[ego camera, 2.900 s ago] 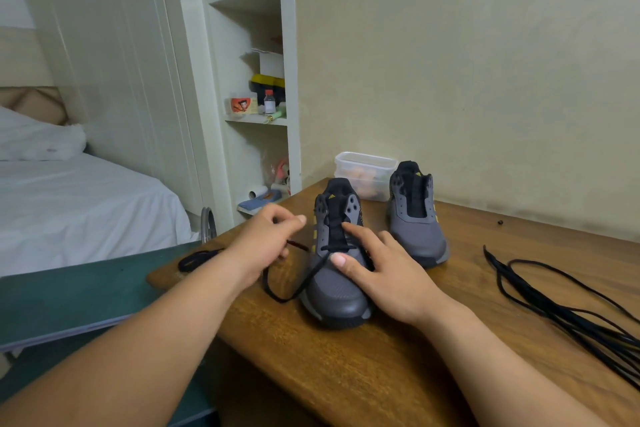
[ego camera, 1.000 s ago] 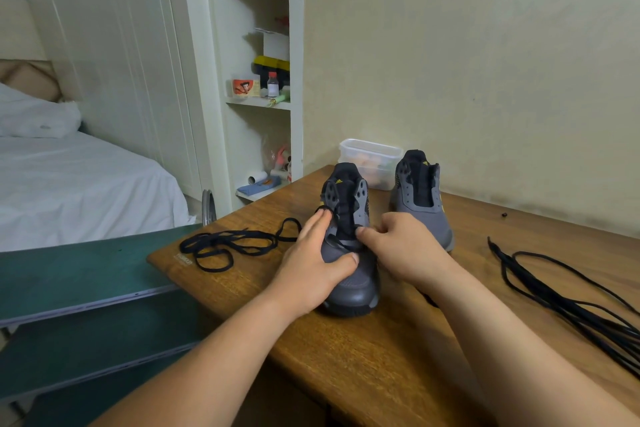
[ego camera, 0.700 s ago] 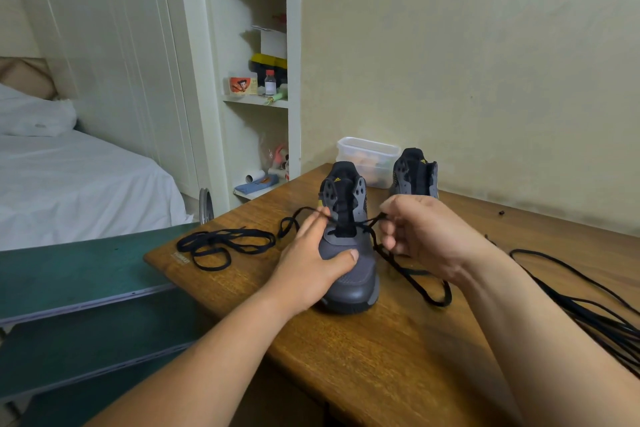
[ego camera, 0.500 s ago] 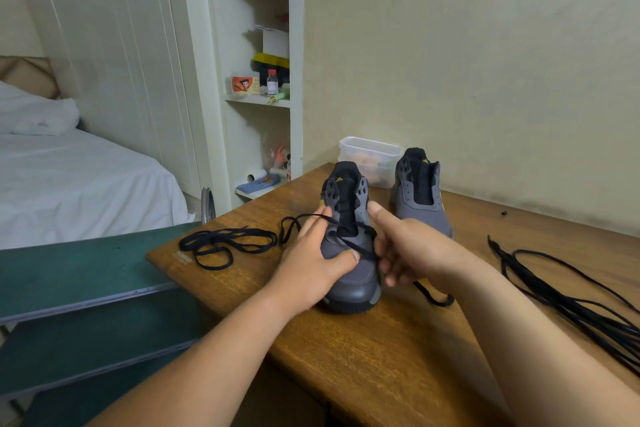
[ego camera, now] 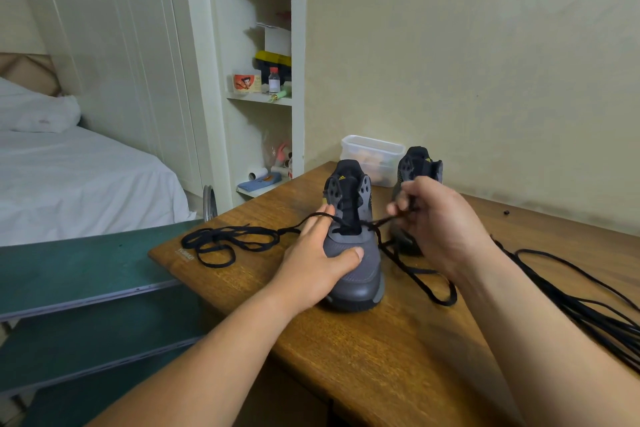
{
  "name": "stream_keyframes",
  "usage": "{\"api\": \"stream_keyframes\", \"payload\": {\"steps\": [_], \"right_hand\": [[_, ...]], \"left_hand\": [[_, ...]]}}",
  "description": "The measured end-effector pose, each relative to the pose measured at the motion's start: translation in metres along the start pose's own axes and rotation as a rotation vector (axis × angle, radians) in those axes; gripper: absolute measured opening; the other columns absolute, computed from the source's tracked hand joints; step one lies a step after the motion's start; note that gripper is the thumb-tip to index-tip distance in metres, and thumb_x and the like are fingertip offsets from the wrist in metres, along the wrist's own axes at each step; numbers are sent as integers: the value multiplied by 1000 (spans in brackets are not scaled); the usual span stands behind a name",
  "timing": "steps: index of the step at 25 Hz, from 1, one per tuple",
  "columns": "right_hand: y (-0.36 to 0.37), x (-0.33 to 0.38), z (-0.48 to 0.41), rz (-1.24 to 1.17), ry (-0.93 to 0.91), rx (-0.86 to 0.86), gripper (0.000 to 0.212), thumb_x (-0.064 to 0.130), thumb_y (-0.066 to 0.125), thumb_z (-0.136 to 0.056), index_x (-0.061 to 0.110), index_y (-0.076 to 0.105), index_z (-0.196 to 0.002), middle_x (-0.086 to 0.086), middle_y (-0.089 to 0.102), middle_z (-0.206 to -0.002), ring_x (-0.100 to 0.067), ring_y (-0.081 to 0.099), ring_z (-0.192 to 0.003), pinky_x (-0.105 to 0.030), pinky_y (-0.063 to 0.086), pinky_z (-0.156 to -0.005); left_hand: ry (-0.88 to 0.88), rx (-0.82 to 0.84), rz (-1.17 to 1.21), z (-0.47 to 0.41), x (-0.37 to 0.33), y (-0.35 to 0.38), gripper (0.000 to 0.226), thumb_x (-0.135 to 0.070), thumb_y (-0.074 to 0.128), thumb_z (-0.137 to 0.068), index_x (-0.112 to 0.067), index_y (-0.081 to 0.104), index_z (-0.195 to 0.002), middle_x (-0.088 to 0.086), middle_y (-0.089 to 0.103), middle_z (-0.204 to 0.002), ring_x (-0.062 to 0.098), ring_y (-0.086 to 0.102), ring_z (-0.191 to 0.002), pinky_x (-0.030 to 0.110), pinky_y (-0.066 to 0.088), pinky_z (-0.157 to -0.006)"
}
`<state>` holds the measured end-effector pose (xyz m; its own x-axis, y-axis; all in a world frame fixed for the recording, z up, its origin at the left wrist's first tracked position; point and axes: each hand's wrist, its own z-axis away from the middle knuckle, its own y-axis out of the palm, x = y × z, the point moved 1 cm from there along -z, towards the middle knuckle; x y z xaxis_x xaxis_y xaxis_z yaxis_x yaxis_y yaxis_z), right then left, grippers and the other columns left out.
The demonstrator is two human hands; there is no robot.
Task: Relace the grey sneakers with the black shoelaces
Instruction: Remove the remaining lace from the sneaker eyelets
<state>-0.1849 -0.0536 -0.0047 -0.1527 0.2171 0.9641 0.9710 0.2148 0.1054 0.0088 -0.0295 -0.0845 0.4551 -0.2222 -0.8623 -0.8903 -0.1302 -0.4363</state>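
Threading the lowest eyelets of the near grey sneaker (ego camera: 353,253) on the desk (ego camera: 398,350): the left hand (ego camera: 311,263) lies straight-fingered over its toe, steadying it. The right hand (ego camera: 440,229), at the sneaker's two o'clock, pinches the black shoelace (ego camera: 379,221) in curled fingers. The next move is probably to draw it taut, even the ends, then cross upward.

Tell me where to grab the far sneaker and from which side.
Take the far sneaker by its raised tongue and collar, from above. It stands upright and that top shows clear; the right hand, pinching the shoelace, covers its toe, and the plastic box sits close on its left.
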Motion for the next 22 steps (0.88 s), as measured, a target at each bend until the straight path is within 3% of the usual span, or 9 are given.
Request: {"api": "stream_keyframes", "payload": {"steps": [3,4,6,9,13,14,18,20,22], "right_hand": [[0,-13,1,466,131,13,28,34,67,-99,13,58,-83,-1,57,-58,-17,51,-54,-31,43,-56],[1,-19,1,611,173,45,37,43,71,-96,9,61,-88,-4,59,-61,-17,52,-54,-30,43,-54],[5,-25,2,758,163,99,50,52,72,-94,3,63,-91,-8,66,-69,-17,57,-61,-32,45,-59],[9,-12,6,575,57,139,35,33,67,-101,10,59,-77,7,58,-59,-5,53,-55,-20,43,-56],[-5,11,0,-313,71,-16,26,16,55,-102,18,54,-76,1,44,-62,-16,49,-61,-30,42,-67],[-9,11,-2,-310,89,-33,27,15,55,-101,18,50,-74,1,39,-61,-16,42,-56,-31,38,-64],[-11,-13,4,586,188,133,35,47,71,-96,18,57,-81,1,48,-62,-12,40,-48,-24,35,-49],[-6,-23,3,629,199,234,36,43,73,-97,17,57,-77,1,50,-60,-13,42,-50,-22,36,-49],[-2,-18,1,423,143,250,30,29,70,-100,15,56,-77,-7,48,-66,-20,42,-58,-25,36,-54]], "left_hand": [[5,-5,-6,0,-1,0,107,-71,66,-72,-40,22,-166,-33,19,-166,-1,30,-151,41,34,-126],[5,-7,-10,0,-1,0,108,-71,65,-72,-40,23,-166,-32,20,-166,-1,30,-151,41,34,-126],[3,-10,-10,0,-1,0,108,-70,65,-71,-40,22,-166,-31,20,-166,0,31,-151,41,35,-125],[6,-12,-8,0,1,-1,106,-70,66,-73,-41,22,-166,-32,20,-166,0,30,-151,42,34,-125],[-1,4,-4,-1,1,-1,104,-70,67,-74,-44,23,-165,-36,18,-166,-3,28,-151,38,30,-127],[-4,5,-3,-1,2,-1,105,-69,67,-75,-44,22,-166,-36,17,-166,-3,26,-151,36,29,-127],[3,3,-12,-2,3,-1,103,-62,69,-79,-41,20,-167,-31,16,-168,-7,23,-147,23,25,-117],[4,-2,-15,-2,2,-1,102,-60,69,-80,-40,20,-167,-31,17,-167,-7,23,-147,23,25,-116],[4,-4,-12,-2,3,-1,102,-60,69,-80,-40,20,-167,-32,18,-165,-6,24,-147,23,25,-116]]}}
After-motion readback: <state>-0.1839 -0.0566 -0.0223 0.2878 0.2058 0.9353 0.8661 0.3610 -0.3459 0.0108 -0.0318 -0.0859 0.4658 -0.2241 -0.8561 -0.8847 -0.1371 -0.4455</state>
